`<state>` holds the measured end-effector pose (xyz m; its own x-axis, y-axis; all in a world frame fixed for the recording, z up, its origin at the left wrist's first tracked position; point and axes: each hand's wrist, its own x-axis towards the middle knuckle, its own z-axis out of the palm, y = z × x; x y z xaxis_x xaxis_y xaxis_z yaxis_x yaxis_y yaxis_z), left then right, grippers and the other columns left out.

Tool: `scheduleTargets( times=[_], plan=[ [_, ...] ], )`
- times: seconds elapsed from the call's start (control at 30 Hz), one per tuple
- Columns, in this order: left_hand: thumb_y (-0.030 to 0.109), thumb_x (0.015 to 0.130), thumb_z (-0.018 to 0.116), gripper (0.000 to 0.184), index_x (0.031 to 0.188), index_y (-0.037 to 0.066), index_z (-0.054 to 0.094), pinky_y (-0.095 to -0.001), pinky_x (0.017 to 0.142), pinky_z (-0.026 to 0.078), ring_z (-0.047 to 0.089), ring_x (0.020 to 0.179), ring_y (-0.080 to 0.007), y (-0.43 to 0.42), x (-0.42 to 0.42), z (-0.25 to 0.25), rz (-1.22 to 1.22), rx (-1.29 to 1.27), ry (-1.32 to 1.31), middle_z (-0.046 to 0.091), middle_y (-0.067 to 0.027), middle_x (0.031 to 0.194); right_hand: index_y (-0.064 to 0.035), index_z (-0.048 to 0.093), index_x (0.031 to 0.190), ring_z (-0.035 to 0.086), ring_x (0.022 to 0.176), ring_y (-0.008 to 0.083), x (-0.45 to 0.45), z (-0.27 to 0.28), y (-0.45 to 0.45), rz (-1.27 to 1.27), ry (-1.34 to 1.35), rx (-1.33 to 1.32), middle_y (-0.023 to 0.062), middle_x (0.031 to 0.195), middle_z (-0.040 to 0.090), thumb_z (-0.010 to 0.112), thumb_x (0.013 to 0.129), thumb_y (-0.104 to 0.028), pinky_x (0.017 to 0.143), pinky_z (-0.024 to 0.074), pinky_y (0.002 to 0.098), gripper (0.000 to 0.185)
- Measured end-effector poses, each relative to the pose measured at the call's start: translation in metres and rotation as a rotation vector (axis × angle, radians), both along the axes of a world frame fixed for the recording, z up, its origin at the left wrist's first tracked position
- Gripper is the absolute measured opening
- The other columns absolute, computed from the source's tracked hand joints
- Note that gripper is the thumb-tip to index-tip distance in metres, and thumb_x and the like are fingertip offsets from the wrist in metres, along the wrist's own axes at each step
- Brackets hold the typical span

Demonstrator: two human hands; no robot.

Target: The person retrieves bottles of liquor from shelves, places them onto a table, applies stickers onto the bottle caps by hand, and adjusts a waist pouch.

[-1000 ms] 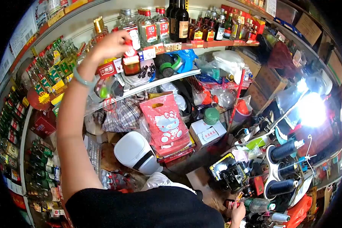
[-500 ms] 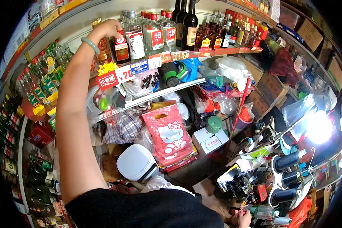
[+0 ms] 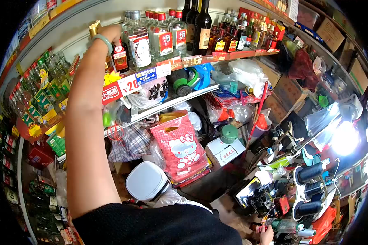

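The person's left hand [image 3: 110,33], a pale green bangle [image 3: 104,42] at its wrist, reaches up to the shelf [image 3: 210,58] and bends over the top of a dark bottle [image 3: 120,60] with a red label. The bottle stands upright near the shelf's front edge, above a ¥20 price tag [image 3: 129,85], between a gold-topped bottle [image 3: 94,28] and a clear bottle [image 3: 140,49]. The fingertips are hidden, so whether this grip pinches the bottle cannot be told.

At lower right, the right hand [image 3: 267,235] curls beside a small red item [image 3: 256,228] and a greenish plastic bottle [image 3: 283,226]; whether its grip closes on anything cannot be told.
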<state>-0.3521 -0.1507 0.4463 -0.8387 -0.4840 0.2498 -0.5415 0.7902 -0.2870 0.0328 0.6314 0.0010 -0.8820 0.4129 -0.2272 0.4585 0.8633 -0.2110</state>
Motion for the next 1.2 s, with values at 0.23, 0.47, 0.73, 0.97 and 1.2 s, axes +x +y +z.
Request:
scheduleTargets(
  times=[0.23,0.47,0.73,0.97,1.2],
  plan=[
    [0.021,0.074,0.085,0.04,0.104,-0.001,0.071,-0.0441,0.077,0.056,0.072,0.091,-0.0304,-0.047,-0.037,-0.011,-0.037,-0.025,0.032,0.073,-0.0168,0.1,-0.0019,0.064,0.113,0.065,0.097,0.0447,-0.007,0.013,-0.01,-0.05,-0.057,0.022,0.0273,0.103,0.068,0.055,0.095,-0.043,0.082,0.0505,0.0497,0.046],
    [0.016,0.079,0.079,0.029,0.098,-0.005,0.071,-0.0427,0.078,0.055,0.071,0.093,-0.0318,-0.046,-0.031,-0.016,-0.08,-0.059,0.11,0.072,-0.0202,0.101,-0.0011,0.06,0.09,0.064,0.081,0.0397,0.003,-0.061,0.038,-0.042,0.107,0.147,0.0189,0.082,0.066,0.066,0.089,-0.03,0.071,0.0493,0.0487,0.029],
    [0.01,0.073,0.08,0.029,0.098,-0.003,0.071,-0.0443,0.076,0.055,0.071,0.091,-0.0343,-0.063,-0.048,-0.023,-0.113,-0.09,0.135,0.072,-0.0208,0.098,0.001,0.059,0.087,0.063,0.081,0.0419,0.003,-0.052,0.036,-0.066,0.052,0.139,0.0204,0.081,0.065,0.07,0.087,-0.023,0.072,0.0482,0.0494,0.026],
    [0.011,0.068,0.083,0.036,0.101,0.003,0.072,-0.0455,0.073,0.055,0.071,0.089,-0.0339,-0.055,-0.051,-0.016,-0.107,-0.02,0.116,0.073,-0.0181,0.093,-0.002,0.06,0.087,0.061,0.077,0.0393,0.004,-0.015,0.02,-0.075,0.14,0.178,0.0186,0.079,0.063,0.07,0.085,-0.019,0.07,0.0482,0.0491,0.02],
    [0.004,0.071,0.073,0.005,0.069,0.002,0.069,-0.0404,0.068,0.052,0.069,0.072,-0.0286,-0.043,-0.04,-0.023,-0.166,-0.178,0.191,0.07,-0.0133,0.075,-0.0019,0.064,0.101,0.064,0.088,0.0469,0.009,0.073,-0.03,0.005,-0.117,0.197,0.0267,0.091,0.067,0.065,0.089,-0.044,0.076,0.0503,0.0523,0.043]
  ],
)
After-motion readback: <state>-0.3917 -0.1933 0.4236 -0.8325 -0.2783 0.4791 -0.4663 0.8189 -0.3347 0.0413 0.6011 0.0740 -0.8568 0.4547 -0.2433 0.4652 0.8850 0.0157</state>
